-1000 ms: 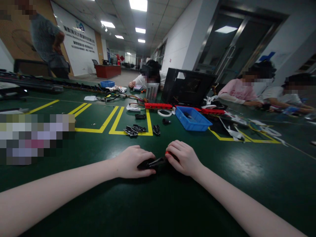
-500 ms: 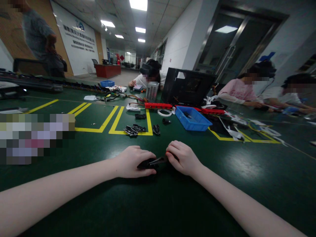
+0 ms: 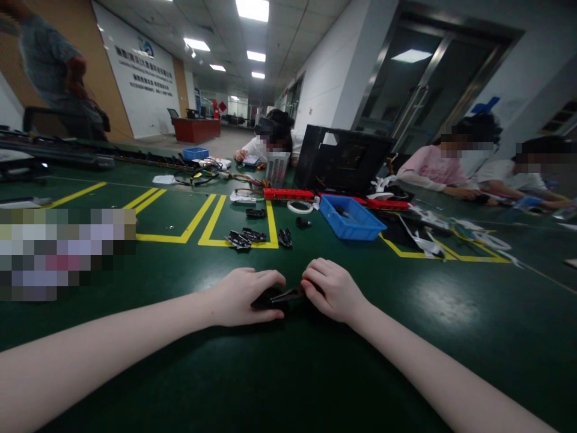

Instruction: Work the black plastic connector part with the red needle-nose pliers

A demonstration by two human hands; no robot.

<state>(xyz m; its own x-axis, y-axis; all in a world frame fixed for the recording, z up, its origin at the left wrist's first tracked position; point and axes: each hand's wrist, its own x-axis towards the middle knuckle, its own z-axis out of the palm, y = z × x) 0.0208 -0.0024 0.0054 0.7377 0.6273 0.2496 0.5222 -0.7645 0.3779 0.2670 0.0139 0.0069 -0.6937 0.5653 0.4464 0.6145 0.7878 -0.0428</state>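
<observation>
My left hand (image 3: 243,296) is curled around a small black object (image 3: 265,299), thumb below and fingers above, resting low over the green table. A narrow dark, shiny piece (image 3: 288,294) runs from that object toward my right hand (image 3: 331,290). The fingertips of my right hand are pinched together on its far end. Whether the piece is part of the black object, I cannot tell. Beyond the hands lie several small black plastic parts (image 3: 238,239), with another black part (image 3: 285,237) to their right.
A blue bin (image 3: 354,225) with dark items inside stands ahead to the right. Behind it are red power strips (image 3: 288,193), a white ring (image 3: 300,207), a black case (image 3: 342,157) and a metal box (image 3: 276,168). Yellow tape marks the green table. Other people sit across and at right.
My hands stay almost in place, with the narrow dark piece only slightly shifted. The standing person at far left has moved a little to the left.
</observation>
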